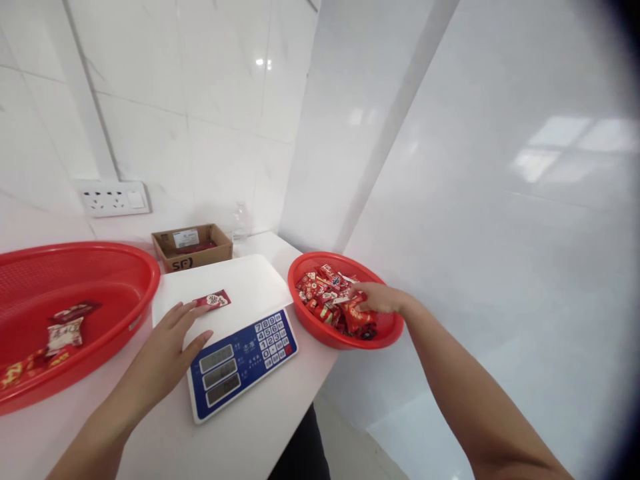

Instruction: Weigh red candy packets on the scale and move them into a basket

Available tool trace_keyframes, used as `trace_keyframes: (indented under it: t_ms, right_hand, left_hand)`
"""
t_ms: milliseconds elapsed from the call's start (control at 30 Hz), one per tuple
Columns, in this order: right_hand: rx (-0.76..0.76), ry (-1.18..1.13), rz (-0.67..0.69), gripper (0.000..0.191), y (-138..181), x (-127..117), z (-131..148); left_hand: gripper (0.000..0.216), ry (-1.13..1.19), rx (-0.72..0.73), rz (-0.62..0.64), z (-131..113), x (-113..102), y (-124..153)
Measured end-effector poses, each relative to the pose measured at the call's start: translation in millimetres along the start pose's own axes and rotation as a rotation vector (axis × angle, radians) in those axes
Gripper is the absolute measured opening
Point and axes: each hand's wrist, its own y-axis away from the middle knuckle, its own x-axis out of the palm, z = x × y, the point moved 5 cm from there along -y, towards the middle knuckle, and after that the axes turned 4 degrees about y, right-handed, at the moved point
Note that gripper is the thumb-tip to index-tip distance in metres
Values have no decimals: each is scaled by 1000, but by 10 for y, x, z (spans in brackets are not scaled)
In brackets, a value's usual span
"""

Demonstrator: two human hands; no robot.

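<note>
My left hand (173, 340) is over the near left part of a white weighing scale (237, 313), its fingers stretched out and thumb apart. Its fingertips are at the left end of a small dark red candy packet (214, 300) lying flat on the scale's plate. My right hand (377, 298) reaches into a round red plastic basket (320, 328) of wrapped candies. Its thumb and index finger are apart, just above a shiny red packet (359, 319); the other fingers are partly hidden. White, red and dark red wrappers (320, 287) lie mixed beneath it.
A larger red basket (115, 250) on the left holds several wrapped candies (65, 333). Behind the scale stand an open cardboard box (220, 252) and a clear plastic bottle (241, 220). White walls enclose the table's back and right side; a socket panel (115, 199) is on the tiled wall.
</note>
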Motion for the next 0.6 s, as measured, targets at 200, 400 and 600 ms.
trace_keyframes:
  t_ms: [200,400,600]
  right_hand:
    - [-235,-407,-301,27,-64,-202,486]
    - [-380,-740,-195,39,-568,144,1319]
    - [-569,-378,-216,57,-773,490,1962]
  left_hand:
    - [47,4,9,-2,-58,-17,7]
    - [45,-30,-62,-28,-43,-127,51]
    - [47,-36,-103,-39,-33,-235,63]
